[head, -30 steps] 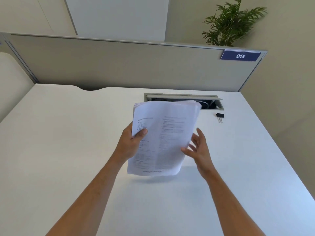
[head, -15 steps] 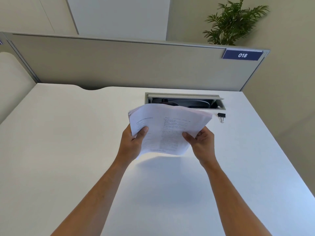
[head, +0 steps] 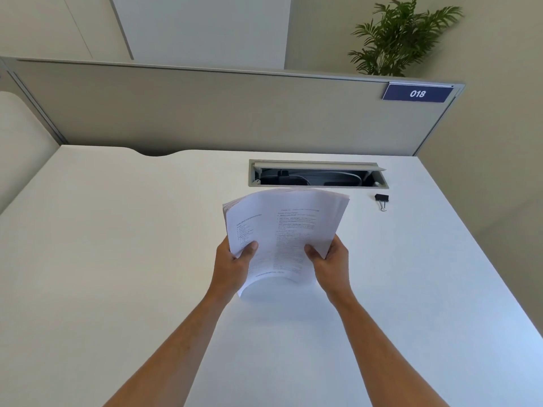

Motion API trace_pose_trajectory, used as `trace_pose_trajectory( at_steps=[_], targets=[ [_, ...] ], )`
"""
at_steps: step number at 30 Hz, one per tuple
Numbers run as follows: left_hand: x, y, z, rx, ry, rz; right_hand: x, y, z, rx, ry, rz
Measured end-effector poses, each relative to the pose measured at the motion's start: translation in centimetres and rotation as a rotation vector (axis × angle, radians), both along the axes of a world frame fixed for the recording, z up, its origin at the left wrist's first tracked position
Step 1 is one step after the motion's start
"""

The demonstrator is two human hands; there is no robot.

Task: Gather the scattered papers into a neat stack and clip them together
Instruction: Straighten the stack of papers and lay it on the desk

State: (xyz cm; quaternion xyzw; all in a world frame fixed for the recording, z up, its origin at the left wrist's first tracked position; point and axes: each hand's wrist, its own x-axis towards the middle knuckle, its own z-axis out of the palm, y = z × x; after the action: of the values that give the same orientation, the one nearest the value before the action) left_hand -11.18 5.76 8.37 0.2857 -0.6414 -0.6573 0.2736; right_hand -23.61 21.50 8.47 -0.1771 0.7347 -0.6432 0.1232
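The papers (head: 282, 233) are held as one stack above the desk (head: 117, 259), just in front of the cable tray (head: 318, 174). The long axis of the stack runs from the person toward the tray, tilted slightly to the right at the far end. The printed side faces up toward the camera. The far edges are fanned and not flush. The near edge curls downward toward the desk surface; whether it touches the desk cannot be told.

The left hand (head: 235, 262) grips the left edge of the stack, thumb on top, remaining fingers hidden beneath the sheets. The right hand (head: 329, 259) grips the right edge in the same manner, thumb on top. Both hands are closed on the papers at about the same distance from the tray.

The clip (head: 382, 200) lies on the desk just in front of the right end of the tray, to the right of the stack and apart from it. Its wire handles point toward the person.

The tray lid is open, with cables visible inside. Behind the tray stands a partition (head: 205, 113) bearing a blue sign (head: 417, 93) marked 018. A plant (head: 402, 39) rises beyond the partition.
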Motion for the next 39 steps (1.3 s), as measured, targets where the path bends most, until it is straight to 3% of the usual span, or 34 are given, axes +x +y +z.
trace_pose_trajectory(
  at_steps=[8, 14, 22, 26, 30, 39],
  targets=[
    [0.2, 0.3, -0.4, 0.015, 0.008, 0.034, 0.1, 0.2, -0.6, 0.002, 0.001, -0.007],
    [0.8, 1.1, -2.2, 0.018, -0.098, 0.017, 0.4, 0.8, -2.7, 0.040, -0.075, 0.020],
    [0.1, 1.3, -1.0, 0.125, -0.024, 0.077, -0.7, 1.8, -3.6, 0.043, -0.063, -0.010],
    [-0.4, 1.7, -0.5, 0.290, 0.076, 0.142, 0.4, 2.5, -4.8, -0.098, -0.390, -0.107],
    [-0.6, 2.8, -0.8, 0.430, 0.137, 0.121, 1.5, 2.5, -5.4, -0.453, -0.668, 0.101],
    [0.0, 2.2, -1.4, 0.473, 0.255, 0.021, 0.2, 2.7, -4.0, -0.395, -0.447, -0.026]
  ],
)
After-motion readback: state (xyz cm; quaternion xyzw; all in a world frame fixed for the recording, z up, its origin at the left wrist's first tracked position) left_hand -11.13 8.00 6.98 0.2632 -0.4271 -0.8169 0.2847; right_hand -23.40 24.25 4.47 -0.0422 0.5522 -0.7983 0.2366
